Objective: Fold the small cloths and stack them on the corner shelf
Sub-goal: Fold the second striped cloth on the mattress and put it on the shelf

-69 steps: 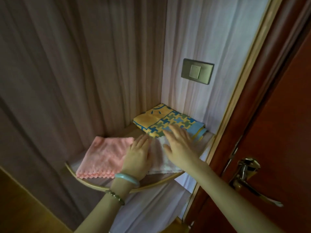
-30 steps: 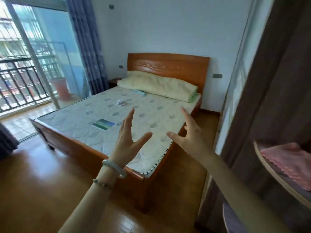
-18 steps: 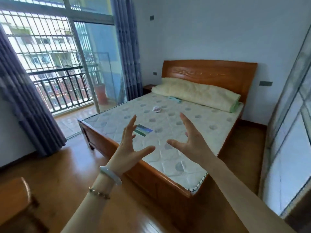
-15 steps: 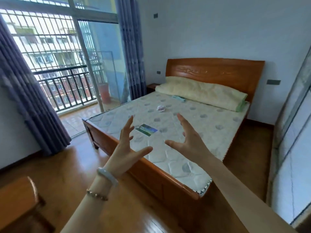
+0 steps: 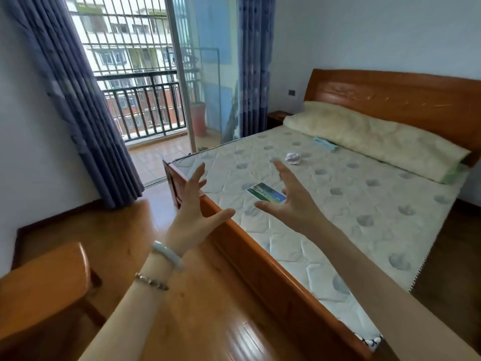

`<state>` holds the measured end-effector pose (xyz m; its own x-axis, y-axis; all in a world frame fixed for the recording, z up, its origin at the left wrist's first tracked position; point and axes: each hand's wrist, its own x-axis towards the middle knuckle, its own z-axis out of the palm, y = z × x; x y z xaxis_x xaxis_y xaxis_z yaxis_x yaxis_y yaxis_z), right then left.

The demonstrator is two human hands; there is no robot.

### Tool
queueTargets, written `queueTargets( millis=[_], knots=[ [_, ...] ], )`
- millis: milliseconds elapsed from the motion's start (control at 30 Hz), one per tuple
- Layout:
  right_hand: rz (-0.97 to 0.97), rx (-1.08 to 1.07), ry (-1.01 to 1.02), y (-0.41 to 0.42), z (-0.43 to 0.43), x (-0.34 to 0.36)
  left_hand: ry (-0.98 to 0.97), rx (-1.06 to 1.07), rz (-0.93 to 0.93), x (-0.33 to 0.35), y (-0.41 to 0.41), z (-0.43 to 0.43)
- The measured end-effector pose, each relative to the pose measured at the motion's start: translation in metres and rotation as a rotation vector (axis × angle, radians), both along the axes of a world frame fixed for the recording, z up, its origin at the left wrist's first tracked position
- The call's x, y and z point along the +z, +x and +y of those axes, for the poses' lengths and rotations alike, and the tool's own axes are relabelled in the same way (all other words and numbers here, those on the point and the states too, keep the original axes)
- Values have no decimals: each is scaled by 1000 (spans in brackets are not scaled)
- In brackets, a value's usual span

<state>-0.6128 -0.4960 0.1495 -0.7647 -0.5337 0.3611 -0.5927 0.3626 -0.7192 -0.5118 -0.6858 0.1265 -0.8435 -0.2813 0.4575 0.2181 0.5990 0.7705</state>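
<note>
Left hand (image 5: 194, 217), pale green bangle (image 5: 168, 256) at the wrist: fingers splayed wide, holding nothing, raised before the glossy brown wooden floor (image 5: 208, 321). Right hand (image 5: 291, 204): likewise splayed and empty, palm toward the left, apart from it, before the pale quilted mattress (image 5: 351, 217). Small crumpled white piece (image 5: 292, 158): on the mattress beyond the right hand. Corner shelf, small cloths: outside this view; place cannot be told.
</note>
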Motion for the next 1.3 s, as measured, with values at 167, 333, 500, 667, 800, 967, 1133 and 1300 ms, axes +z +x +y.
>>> queueTargets(
  millis=[167, 333, 500, 667, 800, 967, 1133, 1300],
  knots=[
    [-14, 43, -44, -86, -79, 7, 0, 58, -38, 4, -76, -76],
    [13, 108, -68, -165, -167, 24, 35, 125, -17, 29, -143, -151],
    [1, 225, -63, -216, -254, 18, 76, 223, -53, 23, -181, -220],
    [-32, 289, -68, -266, -352, 1, 93, 321, -62, 8, -217, -306],
    [-50, 341, -78, -310, -449, -11, 71, 360, -60, 7, -255, -400],
    [-60, 380, -114, -369, -577, 2, 51, 349, -85, 23, -309, -527],
    [-83, 379, -140, -419, -686, 10, 47, 340, -95, 36, -360, -633],
    [-128, 382, -110, -473, -780, -3, 53, 337, -89, 24, -403, -728]
  ],
)
